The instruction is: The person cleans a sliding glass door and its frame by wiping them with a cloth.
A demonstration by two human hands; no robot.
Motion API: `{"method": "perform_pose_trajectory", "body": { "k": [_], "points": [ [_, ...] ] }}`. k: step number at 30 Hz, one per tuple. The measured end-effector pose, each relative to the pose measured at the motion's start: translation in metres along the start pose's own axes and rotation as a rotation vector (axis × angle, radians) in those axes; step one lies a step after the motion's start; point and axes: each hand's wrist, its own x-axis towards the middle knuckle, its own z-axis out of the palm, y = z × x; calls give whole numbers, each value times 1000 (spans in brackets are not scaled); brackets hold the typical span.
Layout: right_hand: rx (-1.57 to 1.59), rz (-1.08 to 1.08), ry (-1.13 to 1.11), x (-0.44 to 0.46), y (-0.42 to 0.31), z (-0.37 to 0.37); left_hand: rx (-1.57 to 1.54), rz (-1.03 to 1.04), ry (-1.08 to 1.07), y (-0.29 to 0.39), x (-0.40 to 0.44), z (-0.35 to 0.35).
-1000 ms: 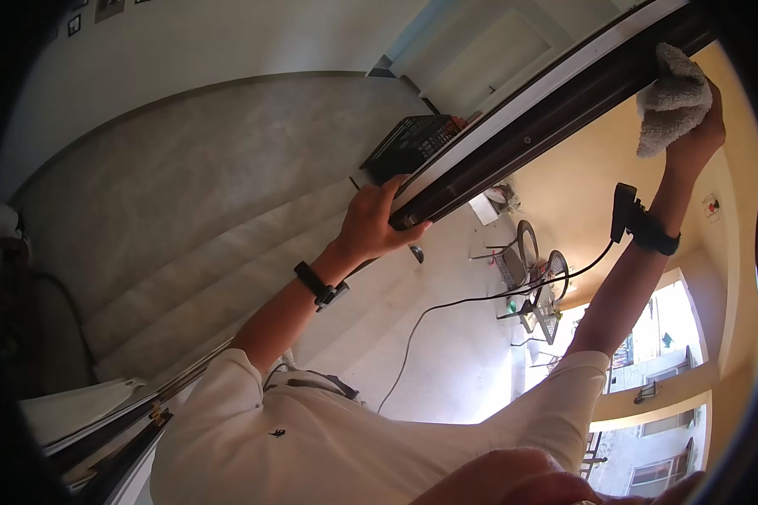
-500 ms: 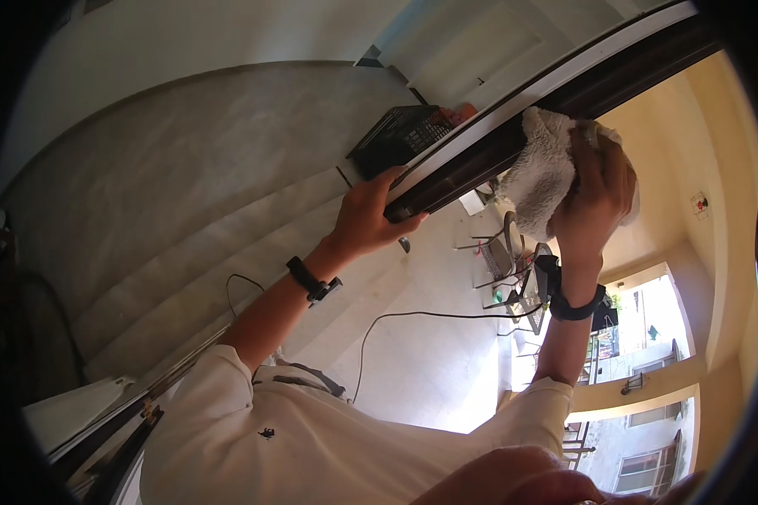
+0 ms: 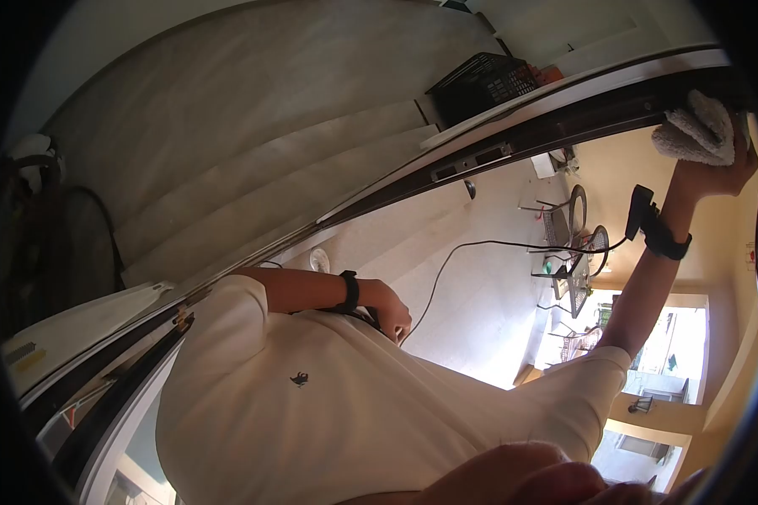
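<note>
Head view: two hands
Right hand (image 3: 721, 178): grips one cloth (image 3: 696, 133) at dark frame (image 3: 589, 120); fingers mostly hidden
Left hand (image 3: 392, 311): curled, grip unclear
Beyond frame: one crate (image 3: 483, 87)

The person wore an off-white, short-sleeved fabric shirt (image 3: 379, 412) with a small, dark, figure-shaped emblem (image 3: 299, 380) on the left side of the chest. The sleeves ended in plain hems above the elbows. A black strap (image 3: 350, 289) circled the left wrist, and a broad black band (image 3: 669, 241) the right, beside a black, block-shaped device (image 3: 640, 212) with a thin black cable (image 3: 480, 243).
</note>
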Motion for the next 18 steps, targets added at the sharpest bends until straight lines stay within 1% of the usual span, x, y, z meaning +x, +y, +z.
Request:
{"method": "perform_pose_trajectory", "body": {
  "k": [1,2,4,5,7,9,11,13,15,16,17,18],
  "points": [
    [13,-23,-20,-3,4,0,-3,29,-74,-5,9,8],
    [29,-38,-52,-5,6,-1,-20,36,-70,-11,20,11],
    [51,-91,-116,2,-3,-1,45,-12,-196,-17,35,8],
    [30,-81,-128,5,-11,0,33,-1,-191,-17,42,7],
    [-16,-55,-145,12,-32,3,141,59,-272,-12,51,4],
    [-65,-18,-153,16,-49,6,139,30,-273,-6,59,7],
    [-83,3,-142,15,-47,9,123,40,-305,-8,67,8],
    [-9,-148,0,11,-32,18,137,47,-299,-14,83,15],
    [1,-150,10,6,-28,16,167,205,-309,-21,97,20],
    [428,331,-73,2,-30,5,119,252,-326,-11,89,17],
    [647,559,-140,2,-34,3,122,255,-327,0,81,14],
    [844,810,-162,2,-38,2,245,187,-381,8,78,11]
  ]
}}
